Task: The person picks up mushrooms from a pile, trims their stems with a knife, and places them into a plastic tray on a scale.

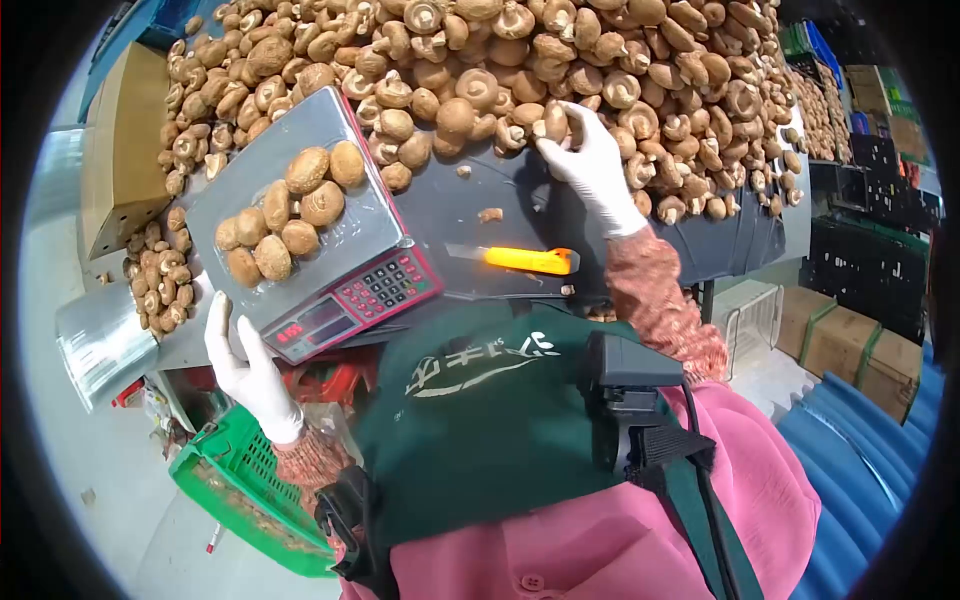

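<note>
My right hand (592, 170), in a white glove, pinches a brown shiitake mushroom (554, 122) between thumb and fingers at the front edge of a big mushroom heap (480, 90). Also gloved in white, my left hand (243, 372) has its fingers apart and holds nothing. It is beside the near left corner of a digital scale (385, 285) with a red rim and lit red digits. Several shiitake caps (300, 237) rest together on the scale's metal plate (225, 200). A box cutter (528, 260) with an orange handle lies on the dark tabletop, right of the keypad.
Left of the scale are a small mushroom pile (160, 275), a cardboard box (125, 150) and a shiny metal cylinder (105, 340). A green plastic basket (250, 500) stands below my left arm. Cartons (850, 345) and a white crate (750, 320) are at the right.
</note>
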